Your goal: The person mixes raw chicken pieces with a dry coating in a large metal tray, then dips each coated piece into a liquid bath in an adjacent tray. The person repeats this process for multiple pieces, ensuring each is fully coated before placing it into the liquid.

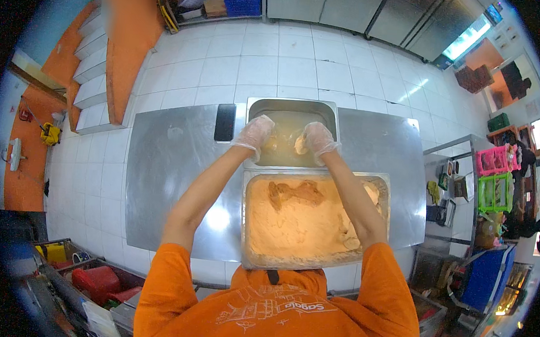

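A steel pan [292, 104] of cloudy liquid [285, 123] stands at the far edge of the table. My right hand [320, 137], in a clear plastic glove, holds a pale, flour-coated piece of food [301, 145] over the liquid. My left hand [259, 131], gloved too, is at the pan's left side with its fingers curled; whether anything is in them is hidden. Nearer to me a larger steel pan [244, 232] holds orange-tinted flour [289, 230]. Darker, wet-looking pieces of food [298, 192] lie on the flour, and coated pieces [351, 240] rest at its right side, partly behind my right forearm.
Both pans stand on a stainless steel table [182, 163]. A black phone [225, 123] lies left of the far pan. To the right is a metal rack [470, 190] with pink [497, 160] and green baskets [495, 192]. Tiled steps [91, 65] rise at the far left.
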